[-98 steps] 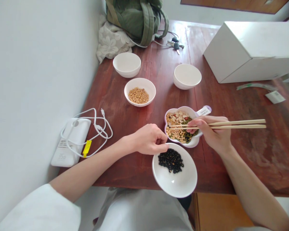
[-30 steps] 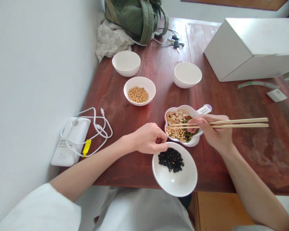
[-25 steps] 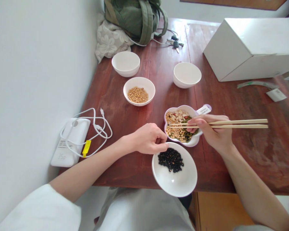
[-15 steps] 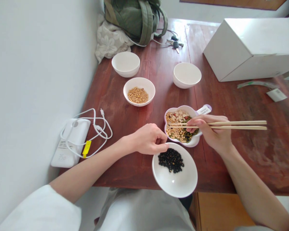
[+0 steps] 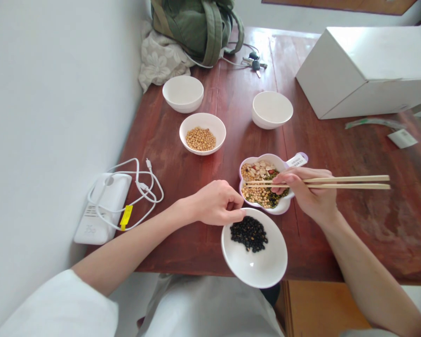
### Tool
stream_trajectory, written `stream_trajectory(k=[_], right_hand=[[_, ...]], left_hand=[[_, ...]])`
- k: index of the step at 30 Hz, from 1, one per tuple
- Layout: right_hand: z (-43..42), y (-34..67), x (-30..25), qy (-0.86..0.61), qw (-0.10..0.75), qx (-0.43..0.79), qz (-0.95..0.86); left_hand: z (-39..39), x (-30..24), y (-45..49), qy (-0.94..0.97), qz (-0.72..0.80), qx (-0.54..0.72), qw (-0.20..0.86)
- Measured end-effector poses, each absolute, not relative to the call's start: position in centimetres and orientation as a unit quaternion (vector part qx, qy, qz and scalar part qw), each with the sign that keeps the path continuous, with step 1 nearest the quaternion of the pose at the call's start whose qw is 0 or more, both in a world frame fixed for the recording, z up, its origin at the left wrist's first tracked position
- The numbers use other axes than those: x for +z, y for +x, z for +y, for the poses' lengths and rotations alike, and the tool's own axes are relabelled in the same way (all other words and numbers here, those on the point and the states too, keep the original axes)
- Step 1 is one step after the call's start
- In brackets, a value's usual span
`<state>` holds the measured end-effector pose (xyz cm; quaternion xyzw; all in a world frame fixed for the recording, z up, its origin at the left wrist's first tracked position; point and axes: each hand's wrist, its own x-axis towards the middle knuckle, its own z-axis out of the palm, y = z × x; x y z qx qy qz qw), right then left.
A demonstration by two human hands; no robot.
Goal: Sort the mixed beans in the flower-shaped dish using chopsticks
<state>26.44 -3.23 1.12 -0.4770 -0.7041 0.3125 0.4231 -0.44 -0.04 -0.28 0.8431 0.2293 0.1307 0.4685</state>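
Observation:
My right hand (image 5: 310,192) grips a pair of wooden chopsticks (image 5: 351,182). Their thin tips lie over the yellow beans at the left side of a flower-shaped dish (image 5: 284,204) with a purple rim and a labelled handle. Yellow beans, green beans, peanuts and a few dark beans fill that dish in separate patches. My left hand (image 5: 222,203) is curled, its thumb on the rim of a white bowl (image 5: 266,267) that overhangs the table's front edge. Black beans (image 5: 249,233) lie in this bowl. Whether the tips pinch a bean is too small to tell.
Another white bowl (image 5: 217,126) holds yellow beans. Two empty white bowls stand behind, one left (image 5: 183,96) and one right (image 5: 272,112). A power bank (image 5: 103,206) with a cable lies left by the wall. A green bag (image 5: 189,28), keys (image 5: 255,64) and a white box (image 5: 344,75) sit farther back.
The chopsticks have shifted very slightly to the right. My left hand and the bowls have stayed in place.

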Motion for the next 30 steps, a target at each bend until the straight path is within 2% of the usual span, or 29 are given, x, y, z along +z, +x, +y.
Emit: stream_trajectory(k=[14, 19, 22, 25, 27, 30], right_hand=[[-3.4, 26.8, 0.6, -0.491, 0.459, 0.341, -0.657], [-3.2, 27.5, 1.3, -0.372, 0.522, 0.471, -0.607], [-3.0, 28.2, 1.6, -0.273, 0.479, 0.55, -0.627], [-2.8, 28.4, 1.6, -0.257, 0.438, 0.577, -0.64], [-2.8, 28.2, 1.4, -0.287, 0.465, 0.563, -0.621], [-2.7, 27.5, 0.9, -0.356, 0.546, 0.485, -0.583]], left_hand=[[-0.1, -0.2, -0.4, 0.844, 0.226, 0.137, 0.467], [-0.1, -0.2, -0.4, 0.843, 0.226, 0.138, 0.467], [-0.1, -0.2, -0.4, 0.842, 0.229, 0.137, 0.469], [-0.1, -0.3, -0.4, 0.842, 0.23, 0.136, 0.468], [-0.1, -0.3, -0.4, 0.843, 0.231, 0.135, 0.466], [-0.1, -0.3, -0.4, 0.844, 0.23, 0.132, 0.466]])
